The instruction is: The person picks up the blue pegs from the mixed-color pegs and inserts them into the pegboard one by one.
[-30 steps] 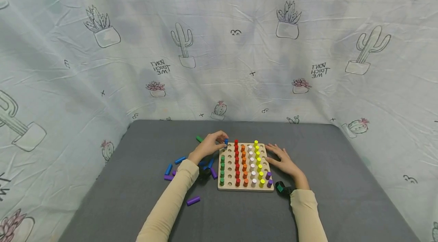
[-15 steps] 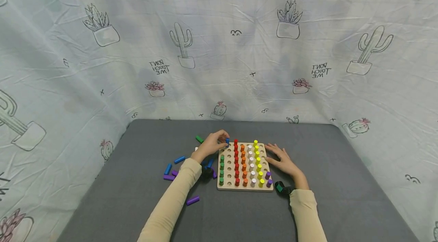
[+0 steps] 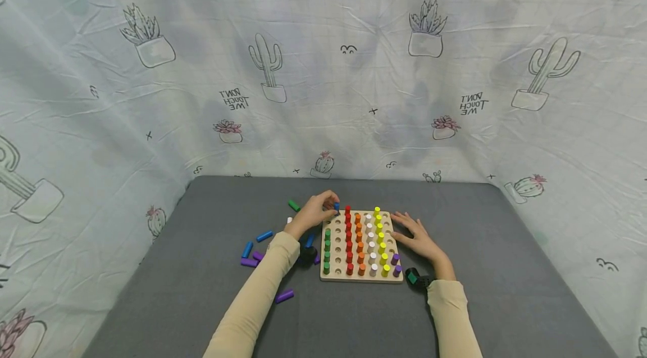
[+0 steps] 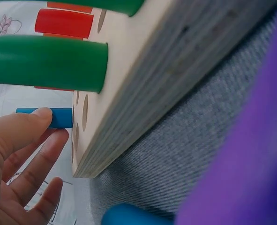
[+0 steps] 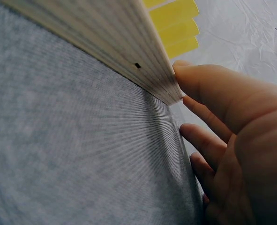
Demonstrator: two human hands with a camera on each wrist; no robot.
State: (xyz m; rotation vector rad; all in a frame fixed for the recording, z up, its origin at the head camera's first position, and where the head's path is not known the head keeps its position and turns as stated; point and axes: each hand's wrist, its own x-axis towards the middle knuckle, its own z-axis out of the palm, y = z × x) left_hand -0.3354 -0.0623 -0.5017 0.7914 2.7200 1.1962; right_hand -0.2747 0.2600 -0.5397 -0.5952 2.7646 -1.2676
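A wooden pegboard lies on the grey table, with rows of green, red, orange, white, yellow and purple pegs upright in its holes. At its far left corner my left hand pinches a blue peg between thumb and fingers. In the left wrist view the peg's end is right at the board's face, by a row of bare holes; a green peg stands nearby. My right hand rests at the board's right edge with fingers spread, thumb touching the edge beside the yellow pegs.
Left of the board lie loose pegs: blue pegs, purple pegs and a green peg. Some are partly hidden by the left arm. A patterned curtain hangs behind the table.
My left hand has shifted slightly right with the blue peg, from the board's outer left column toward the second column. My right hand has stayed in place.
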